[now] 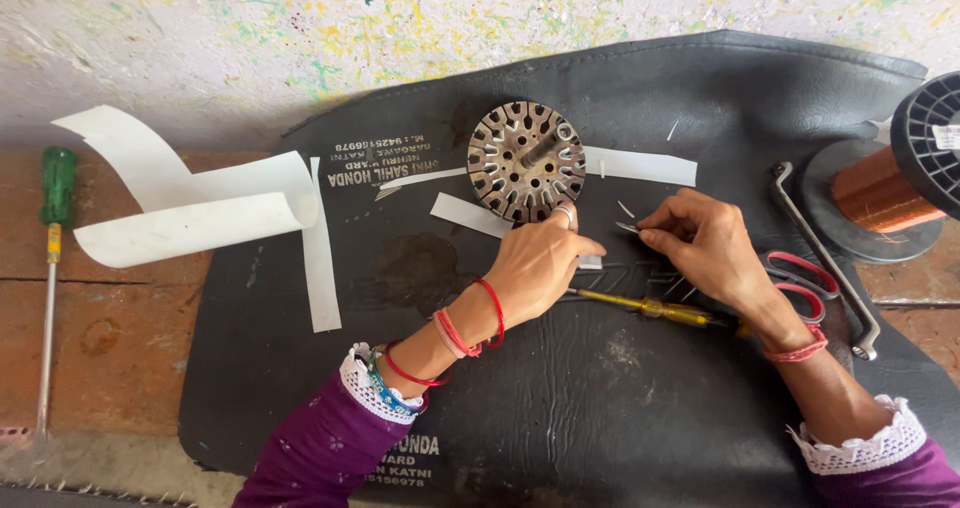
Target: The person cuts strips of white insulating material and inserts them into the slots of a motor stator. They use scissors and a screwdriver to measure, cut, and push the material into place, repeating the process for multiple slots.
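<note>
Paint-flecked wall is backing a black rubbery mat [560,408] at centre. Left hand [540,263] is curling shut beside the slotted round metal stator core [525,161] at upper centre, while right hand [700,238] is pinching a thin white paper strip [627,227] just right of it.

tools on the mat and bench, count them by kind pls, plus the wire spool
screwdrivers: 2, green-handled and yellow-handled
scissors: 1
spanner: 1
copper wire spool: 1
total: 5
</note>
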